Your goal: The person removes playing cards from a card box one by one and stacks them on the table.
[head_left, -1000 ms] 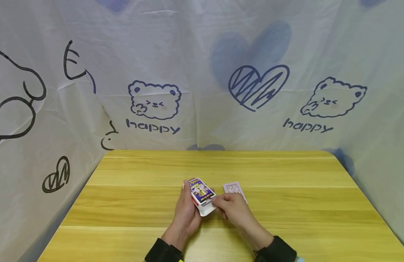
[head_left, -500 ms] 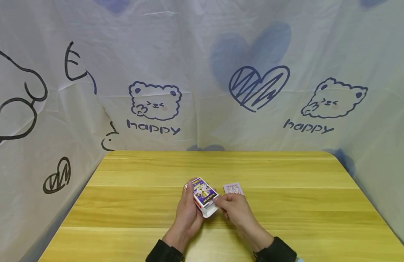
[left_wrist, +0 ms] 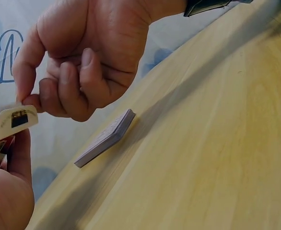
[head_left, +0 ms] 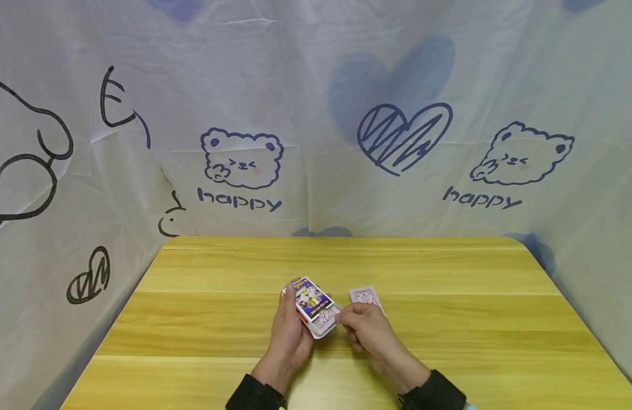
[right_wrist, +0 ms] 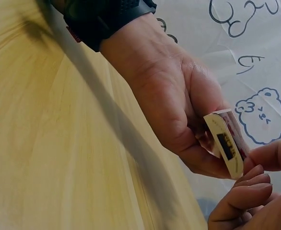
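Observation:
My left hand [head_left: 287, 333] grips a small purple-and-yellow printed card box [head_left: 310, 297], its thumb along the near side. From the box's lower end stick out playing cards [head_left: 324, 320] with patterned backs. The thumb and forefinger of my right hand [head_left: 369, 327] pinch them at the right corner, while its other fingers stay curled. In both wrist views a cream end flap [left_wrist: 17, 122] with dark print stands close by those fingertips. A stack of cards [head_left: 363, 295] lies just beyond the right hand, partly hidden by it; its thickness shows in the left wrist view.
All this is over a wooden table [head_left: 192, 319] with light yellow grain. Behind it and along both sides hangs a white cloth [head_left: 316, 114] with drawn bears, hearts and "happy" lettering. Dark bands [head_left: 431, 393] circle both wrists.
Patterned card backs now show below the printed face, where mostly the white box end showed a second ago. The hands shift slightly right, then back left. The stack stays put.

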A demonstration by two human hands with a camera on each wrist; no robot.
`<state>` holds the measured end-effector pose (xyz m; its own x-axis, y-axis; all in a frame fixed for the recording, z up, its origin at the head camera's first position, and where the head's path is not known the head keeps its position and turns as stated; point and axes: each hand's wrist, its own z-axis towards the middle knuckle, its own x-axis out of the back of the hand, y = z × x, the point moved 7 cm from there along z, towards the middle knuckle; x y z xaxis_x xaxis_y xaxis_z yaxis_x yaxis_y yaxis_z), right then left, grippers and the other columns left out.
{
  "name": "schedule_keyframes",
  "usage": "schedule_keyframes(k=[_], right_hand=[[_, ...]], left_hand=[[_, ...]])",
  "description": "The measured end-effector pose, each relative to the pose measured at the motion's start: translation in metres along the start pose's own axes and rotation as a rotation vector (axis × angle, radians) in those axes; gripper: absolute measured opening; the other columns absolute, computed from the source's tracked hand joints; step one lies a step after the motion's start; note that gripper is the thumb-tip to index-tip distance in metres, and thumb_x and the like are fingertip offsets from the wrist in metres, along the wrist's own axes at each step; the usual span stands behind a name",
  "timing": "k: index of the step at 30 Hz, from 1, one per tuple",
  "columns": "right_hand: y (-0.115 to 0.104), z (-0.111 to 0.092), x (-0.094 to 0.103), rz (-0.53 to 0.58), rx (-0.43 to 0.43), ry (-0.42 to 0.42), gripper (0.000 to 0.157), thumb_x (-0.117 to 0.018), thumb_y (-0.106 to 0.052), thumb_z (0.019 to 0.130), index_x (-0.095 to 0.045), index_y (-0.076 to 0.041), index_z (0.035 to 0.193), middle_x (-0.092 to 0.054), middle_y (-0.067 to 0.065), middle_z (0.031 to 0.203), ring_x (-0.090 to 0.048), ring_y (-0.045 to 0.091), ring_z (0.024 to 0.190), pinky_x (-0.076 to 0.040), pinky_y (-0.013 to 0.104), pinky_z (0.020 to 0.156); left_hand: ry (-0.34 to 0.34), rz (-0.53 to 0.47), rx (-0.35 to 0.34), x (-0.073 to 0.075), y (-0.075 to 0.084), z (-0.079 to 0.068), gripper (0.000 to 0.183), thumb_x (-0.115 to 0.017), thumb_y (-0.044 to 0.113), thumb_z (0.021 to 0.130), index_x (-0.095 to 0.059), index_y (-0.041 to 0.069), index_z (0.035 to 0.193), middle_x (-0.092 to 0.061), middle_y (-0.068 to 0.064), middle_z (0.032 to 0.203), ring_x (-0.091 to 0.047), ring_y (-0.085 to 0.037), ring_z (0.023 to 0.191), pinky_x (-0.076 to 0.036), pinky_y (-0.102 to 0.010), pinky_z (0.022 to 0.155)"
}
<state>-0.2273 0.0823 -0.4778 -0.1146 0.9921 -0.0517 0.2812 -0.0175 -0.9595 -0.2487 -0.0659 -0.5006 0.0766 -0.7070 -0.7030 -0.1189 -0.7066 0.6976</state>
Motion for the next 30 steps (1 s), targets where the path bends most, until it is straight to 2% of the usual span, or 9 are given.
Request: schedule_keyframes(k=[6,10,14,18,25,30], right_hand=[[-0.002,0.0,0.001,-0.041,-0.003,-0.015,0.022,-0.069,-0.017,0.081,-0.057,-0.001,0.073,-0.044,-0.003,0.055,-0.034,0.009,0.044,-0.024,0.022,0.038],[-0.004,0.001,0.006,-0.097,0.028,0.028,0.032,-0.074,-0.028,0.082,-0.06,0.0,0.077,-0.047,-0.002,0.056,-0.036,0.009,0.043,-0.027,0.022,0.038],[-0.004,0.0,0.008,-0.128,0.053,0.04,0.034,-0.078,-0.03,0.081,-0.063,0.0,0.076,-0.05,-0.001,0.056,-0.038,0.009,0.045,-0.029,0.021,0.037],[-0.005,0.0,0.006,-0.147,0.062,-0.003,0.033,-0.078,-0.028,0.081,-0.065,0.002,0.076,-0.052,-0.001,0.055,-0.041,0.009,0.046,-0.031,0.021,0.04],[-0.009,-0.001,0.003,-0.212,0.065,-0.114,0.02,-0.072,-0.016,0.081,-0.066,0.003,0.078,-0.054,0.001,0.057,-0.043,0.009,0.048,-0.033,0.02,0.041],[-0.012,0.0,0.005,-0.259,0.075,-0.129,0.03,-0.074,-0.026,0.083,-0.068,0.002,0.077,-0.049,-0.003,0.052,-0.037,0.008,0.043,-0.028,0.021,0.039]], left_hand=[[0.042,0.014,-0.005,0.005,0.003,0.001,0.064,-0.037,0.055,0.1,-0.026,0.012,0.146,-0.046,-0.021,0.132,-0.053,-0.042,0.117,-0.053,-0.043,0.093],[0.016,0.032,0.021,0.002,0.001,0.0,0.067,-0.04,0.059,0.097,-0.026,0.015,0.146,-0.046,-0.022,0.131,-0.054,-0.041,0.116,-0.055,-0.043,0.091],[-0.005,0.052,0.037,0.001,0.001,-0.001,0.068,-0.041,0.062,0.095,-0.029,0.017,0.144,-0.049,-0.019,0.127,-0.057,-0.038,0.114,-0.055,-0.042,0.089],[-0.005,0.046,0.04,0.001,0.001,-0.001,0.065,-0.041,0.062,0.095,-0.031,0.019,0.143,-0.05,-0.018,0.125,-0.057,-0.037,0.113,-0.055,-0.042,0.089],[0.006,0.049,0.034,0.004,0.004,-0.001,0.067,-0.041,0.062,0.095,-0.029,0.018,0.144,-0.048,-0.02,0.131,-0.056,-0.038,0.115,-0.053,-0.043,0.093],[-0.015,0.062,0.037,0.003,0.004,-0.002,0.068,-0.039,0.062,0.095,-0.028,0.018,0.145,-0.048,-0.019,0.13,-0.056,-0.036,0.114,-0.053,-0.044,0.093]])
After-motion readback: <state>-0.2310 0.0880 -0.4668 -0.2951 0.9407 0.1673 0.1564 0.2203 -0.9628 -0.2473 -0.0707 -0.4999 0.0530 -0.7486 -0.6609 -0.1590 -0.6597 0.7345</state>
